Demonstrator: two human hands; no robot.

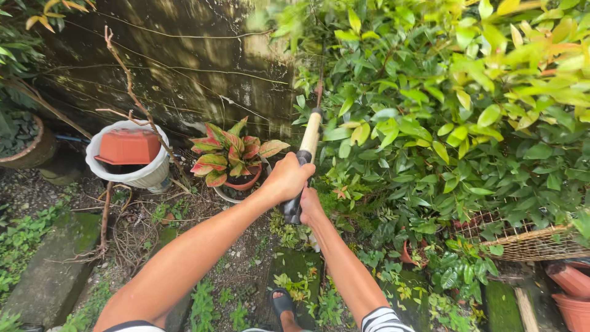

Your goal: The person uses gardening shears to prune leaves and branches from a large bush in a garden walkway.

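Garden corner, seen from above the arms. Both hands are closed on one long tool handle (305, 161): pale wood on its upper stretch, black grip below. The left hand (286, 179) is wrapped fully round the black grip, fingers curled tight. The right hand (309, 207) sits just beneath it on the same grip, also closed, though its fingers are mostly hidden behind the left wrist. The handle runs up and away from the hands into the leafy shrub (455, 110), and its working end is lost among the leaves (what kind of head it carries cannot be told).

Taking the handle as the landmark: just left of it stands a red-and-green foliage plant (228, 154) in a terracotta pot; further left a white pot (130, 161) holds an upturned orange planter (128, 146). Behind the handle rises a stained concrete wall (184, 67). Well to the right of it, low down, lies a woven wicker basket (531, 243), with more terracotta pots beyond. Below the handle, near the bottom edge, a foot in a dark sandal (283, 304) stands on mossy paving.

Progress, as a judgement: the tool is gripped and driven into the shrub, so work on the foliage seems under way. No cuttings show on the ground, and the shrub looks full and untrimmed, so most of it appears left.
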